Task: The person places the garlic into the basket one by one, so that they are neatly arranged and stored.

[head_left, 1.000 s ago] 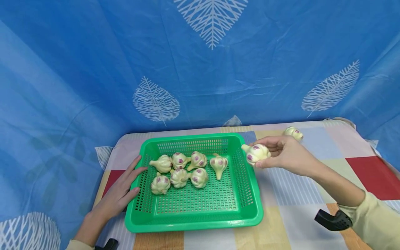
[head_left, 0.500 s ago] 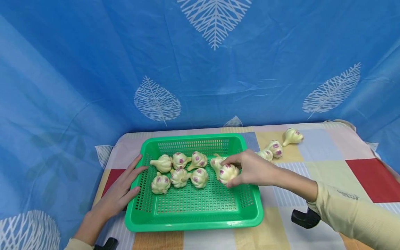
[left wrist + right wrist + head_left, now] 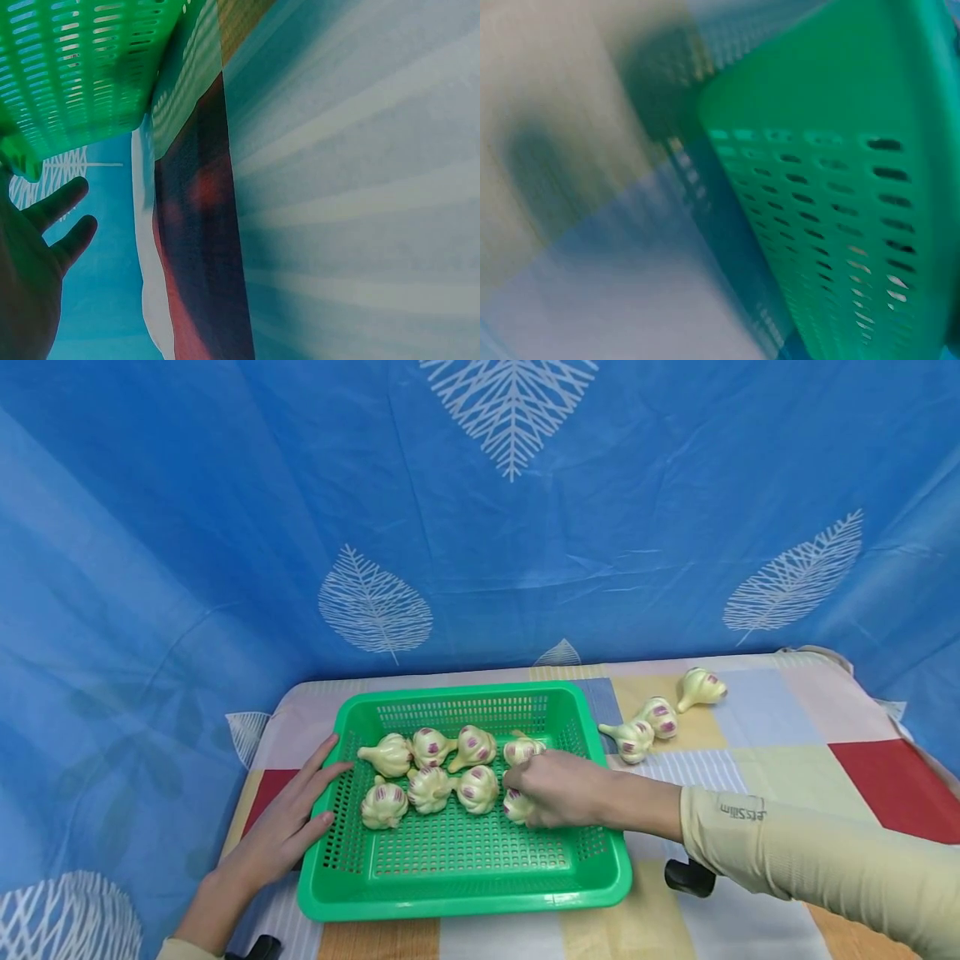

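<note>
A green plastic basket (image 3: 465,906) holds several garlic bulbs, white with purple streaks, bunched toward its left and middle. My right hand (image 3: 558,789) reaches over the basket's right side and grips a garlic bulb (image 3: 517,807) low inside, beside another bulb (image 3: 476,789). The back of the hand covers part of the gripped bulb. On the left rim, my left hand (image 3: 288,827) rests with extended fingers. The left wrist view shows that hand (image 3: 30,277) under the basket's slotted wall (image 3: 82,67). Only the basket's outer wall (image 3: 825,172) shows in the right wrist view.
Right of the basket, several garlic bulbs lie on the patchwork tablecloth (image 3: 780,710), the nearest bulb (image 3: 633,741) close to the rim. A blue leaf-patterned curtain (image 3: 480,568) hangs behind and at both sides of the table.
My right hand has carried a garlic bulb leftward over the rim and down into the basket. Bulbs it was hiding on the tablecloth now show. My left hand has stayed on the rim.
</note>
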`<state>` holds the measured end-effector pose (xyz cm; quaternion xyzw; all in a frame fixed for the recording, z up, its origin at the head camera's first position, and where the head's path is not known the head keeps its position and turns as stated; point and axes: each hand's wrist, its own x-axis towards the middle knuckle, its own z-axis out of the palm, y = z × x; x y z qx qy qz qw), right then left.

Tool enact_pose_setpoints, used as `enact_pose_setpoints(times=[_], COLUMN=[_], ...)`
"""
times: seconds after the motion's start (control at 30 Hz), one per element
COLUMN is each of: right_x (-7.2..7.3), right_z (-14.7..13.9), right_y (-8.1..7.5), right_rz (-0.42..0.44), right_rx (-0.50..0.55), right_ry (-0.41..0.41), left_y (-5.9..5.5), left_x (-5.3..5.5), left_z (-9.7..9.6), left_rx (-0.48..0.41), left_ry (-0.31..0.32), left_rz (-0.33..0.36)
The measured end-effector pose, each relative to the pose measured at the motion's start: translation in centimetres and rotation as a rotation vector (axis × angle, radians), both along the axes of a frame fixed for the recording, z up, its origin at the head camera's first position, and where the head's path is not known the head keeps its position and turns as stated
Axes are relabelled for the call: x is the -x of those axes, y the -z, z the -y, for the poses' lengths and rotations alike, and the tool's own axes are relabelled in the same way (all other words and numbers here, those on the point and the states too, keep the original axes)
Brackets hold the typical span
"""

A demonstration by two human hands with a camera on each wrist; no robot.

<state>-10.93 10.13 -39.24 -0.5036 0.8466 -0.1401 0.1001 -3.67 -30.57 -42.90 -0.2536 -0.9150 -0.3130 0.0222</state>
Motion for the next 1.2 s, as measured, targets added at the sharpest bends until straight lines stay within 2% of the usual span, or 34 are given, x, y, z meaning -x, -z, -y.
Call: enact_pose_setpoints(times=[0.1, 0.23, 0.4, 0.57, 0.67, 0.97, 1.2], right_x=[-0.1, -0.1, -0.1, -0.2, -0.3, -0.6, -0.8], right_z=[0.4, 1.1, 1.6, 1.7, 1.6, 1.4, 0.4], right_y=[0.7, 1.3, 1.6, 1.6, 1.6, 1.2, -0.5], right_rz=[-0.052, -0.081, -0.124, -0.228, -0.263, -0.260, -0.215], right_rx=[-0.018, -0.033, -0.053, -0.087, -0.105, -0.114, -0.081], right_ry=[-0.037, -0.053, -0.049, -0.061, -0.059, -0.046, -0.017], left_y=[0.0, 0.0, 0.0, 0.1, 0.2, 0.2, 0.1], left_x=[0.0, 0.0, 0.0, 0.0, 0.0, 0.0, 0.0], left_z=[0.0, 0.0, -0.1, 0.0, 0.0, -0.2, -0.2], left_rx=[-0.001, -0.013, -0.021, -0.021, -0.021, -0.029, -0.028], left_ry=[-0.002, 0.000, 0.007, 0.002, 0.000, 0.001, -0.002], left_rz=[-0.001, -0.005, -0.010, -0.007, -0.007, -0.006, -0.004])
